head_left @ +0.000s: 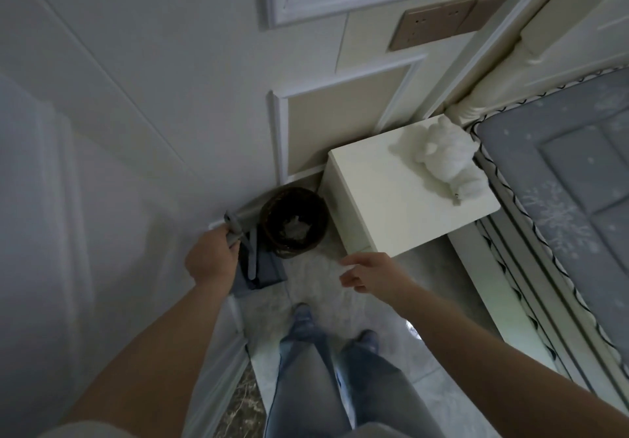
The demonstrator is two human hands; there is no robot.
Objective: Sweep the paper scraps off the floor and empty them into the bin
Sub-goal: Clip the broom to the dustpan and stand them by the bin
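Observation:
A dark round wicker bin [308,233] stands on the floor in the corner beside the wall, with pale paper scraps [295,229] lying inside it. Left of the bin a grey dustpan [262,271] sits on the floor with its long handle [235,226] rising up. My left hand [212,258] grips that handle near its top. A second grey stick, perhaps the brush handle, leans in the pan. My right hand [369,272] hovers over the floor in front of the bin, fingers loosely extended and holding nothing.
A white bedside cabinet [391,199] stands right of the bin with a white plush toy [446,162] on top. A bed with a grey quilted cover [571,179] fills the right side. A white door [68,199] is at left. My legs and shoes [303,315] stand on pale marble floor.

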